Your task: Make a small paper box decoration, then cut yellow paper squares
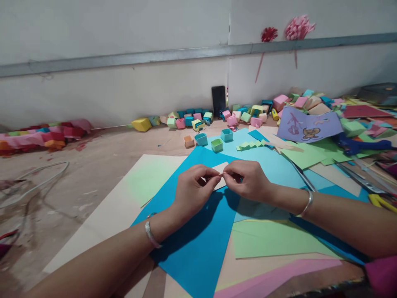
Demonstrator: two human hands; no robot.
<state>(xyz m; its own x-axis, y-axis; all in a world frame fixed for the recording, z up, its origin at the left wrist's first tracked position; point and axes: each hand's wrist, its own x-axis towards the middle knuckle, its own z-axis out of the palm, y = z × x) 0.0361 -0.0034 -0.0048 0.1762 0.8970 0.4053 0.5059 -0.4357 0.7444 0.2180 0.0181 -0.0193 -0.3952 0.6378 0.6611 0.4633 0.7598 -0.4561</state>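
My left hand (194, 188) and my right hand (246, 178) meet above a blue paper sheet (195, 252). Both pinch a small pale piece of paper (222, 174) between thumb and fingertips, edge towards me. Just behind the fingertips shows a cream paper piece (221, 167); whether it is part of the pinched piece I cannot tell. Beyond my hands stand small open paper boxes: an orange one (188, 141), a blue one (201, 139), a green one (216, 145) and another blue one (227, 134). A zigzag-folded green strip (252, 145) lies to their right.
Many coloured paper boxes (189, 120) line the wall, where a phone (218, 101) leans. On the right lie a purple drawn-on sheet (310, 125), a blue glue gun (362, 145), scissors (304, 176) and green sheets (279, 240). A white cable (40, 182) curls at left.
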